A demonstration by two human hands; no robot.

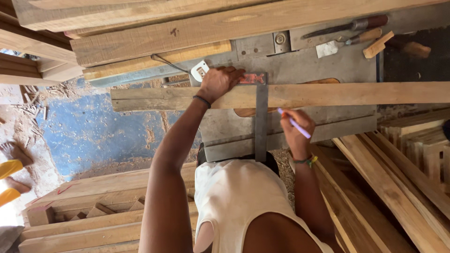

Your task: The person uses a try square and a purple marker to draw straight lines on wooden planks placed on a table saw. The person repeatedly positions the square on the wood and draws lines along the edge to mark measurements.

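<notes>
- The plank (328, 95) lies across the grey machine table (304, 65); I see the metal square (261, 117) laid over it.
- My left hand (216, 83) presses flat, fingers spread, on the square's stock.
- My right hand (295, 126) pinches a purple pencil (294, 123) beside the blade — just off the plank.
- I can't make out any drawn line; the plank's right end runs out of frame.

The scene is lit by even daylight, brightest at the lower left edge, where detail is washed out. Soft shadow is cast beneath the plank (281, 96) held under the left hand (216, 82). No glare is seen near the pen (294, 123) gripped by the right hand (295, 129). Sharpness holds at centre; lines are bowed toward the frame edges.
</notes>
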